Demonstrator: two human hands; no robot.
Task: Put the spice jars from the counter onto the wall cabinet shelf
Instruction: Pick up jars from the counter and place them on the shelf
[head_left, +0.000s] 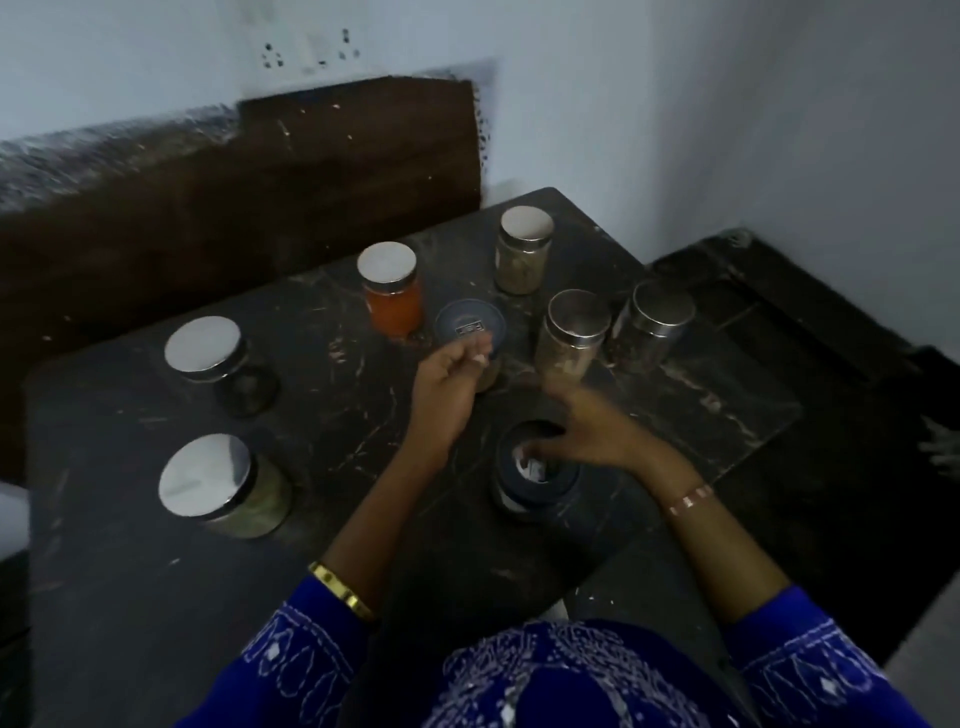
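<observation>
Several spice jars stand on the dark counter (332, 467). At the back are an orange-filled jar (393, 299) and a tan-filled jar (522, 257), both with steel lids. Two more steel-lidded jars (570, 338) (658, 322) stand at the right. My left hand (451, 382) has its fingers curled against the near rim of a blue-lidded jar (467, 323); whether it grips the jar is unclear. My right hand (589, 431), blurred, spreads over a nearer blue-lidded jar (535, 480), with its fingertips on the lid. The wall cabinet shelf is out of view.
Two wide jars with steel lids (205, 349) (208, 475) stand at the counter's left. A brown board (260, 192) leans against the back wall under a socket plate (306, 49). To the right, the counter drops to a lower dark ledge (779, 312).
</observation>
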